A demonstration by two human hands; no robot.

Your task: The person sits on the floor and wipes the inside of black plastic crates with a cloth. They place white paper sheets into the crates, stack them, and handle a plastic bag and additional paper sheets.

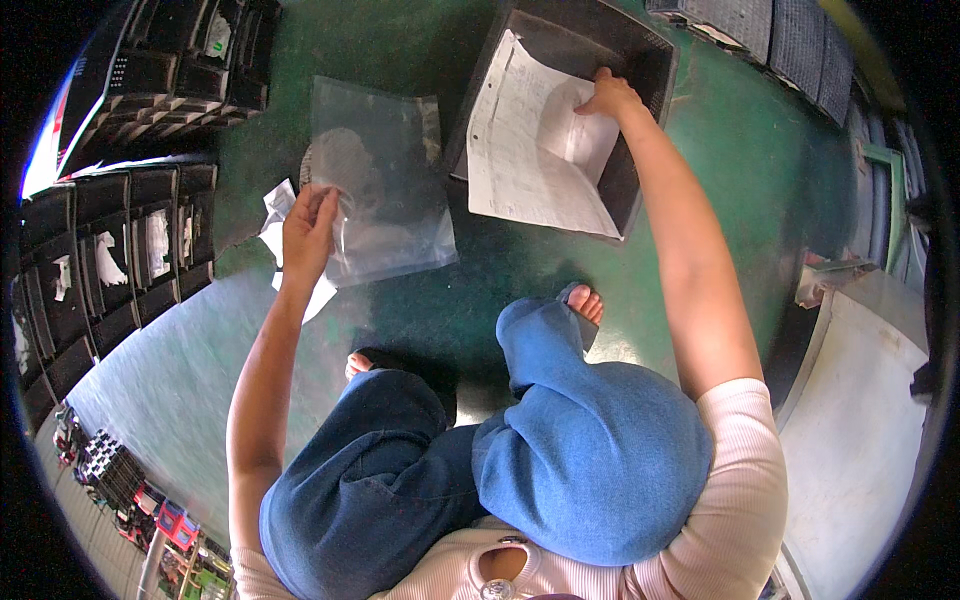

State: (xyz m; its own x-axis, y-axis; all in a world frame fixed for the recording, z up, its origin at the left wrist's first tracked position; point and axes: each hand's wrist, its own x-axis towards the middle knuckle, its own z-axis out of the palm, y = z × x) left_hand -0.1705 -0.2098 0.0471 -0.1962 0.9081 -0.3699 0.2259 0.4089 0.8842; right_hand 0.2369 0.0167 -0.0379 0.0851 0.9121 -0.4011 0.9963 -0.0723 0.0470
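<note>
My left hand (312, 230) is closed in a pinch on the left edge of a clear plastic bag (390, 220), which lies flat on the green floor. A pale, round shape shows through the bag; I cannot make out what it is. Right of the bag stands a black plastic bin (625, 35). A large white paper sheet (530, 150) with faint print leans inside it, curved and reaching over its near rim. My right hand (612, 97) reaches into the bin at the sheet's right edge, thumb and forefinger spread, the thumb touching the paper. Its other fingers are mostly hidden.
White paper pieces (275, 215) lie beside my left hand. Stacks of black bins (120, 250) line the left side. More dark grey bins (735, 25) stand at the far right, and a white cabinet-like surface (860, 390) is close on the right. My feet (585, 303) are between the bin and my knees.
</note>
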